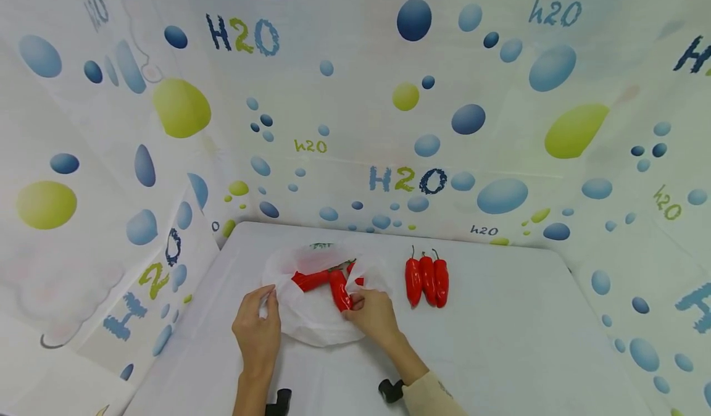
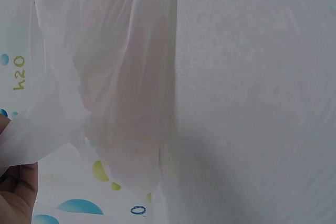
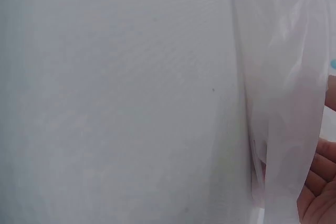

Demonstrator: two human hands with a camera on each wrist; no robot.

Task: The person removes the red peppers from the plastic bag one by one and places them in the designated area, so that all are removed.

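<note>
A thin white plastic bag (image 1: 311,323) lies with its mouth open between the two hands. Several red chili peppers (image 1: 313,280) with green stems show inside, one slanting down toward the right thumb. At the left side of the mouth, my left hand (image 1: 260,320) pinches the bag's edge; the left wrist view also has that hand (image 2: 20,190) holding the raised plastic. My right hand (image 1: 378,317) grips the opposite edge with curled fingers, its thumb close beside the slanting pepper's tip. In the right wrist view, plastic partly hides the right hand's fingers (image 3: 323,174).
Three more red peppers (image 1: 427,280) lie side by side on the white table (image 1: 500,329), right of the bag, stems pointing away. A white cloth wall (image 1: 355,120) with blue and green spots rises behind and beside the table. Black wrist mounts (image 1: 390,391) sit below the hands.
</note>
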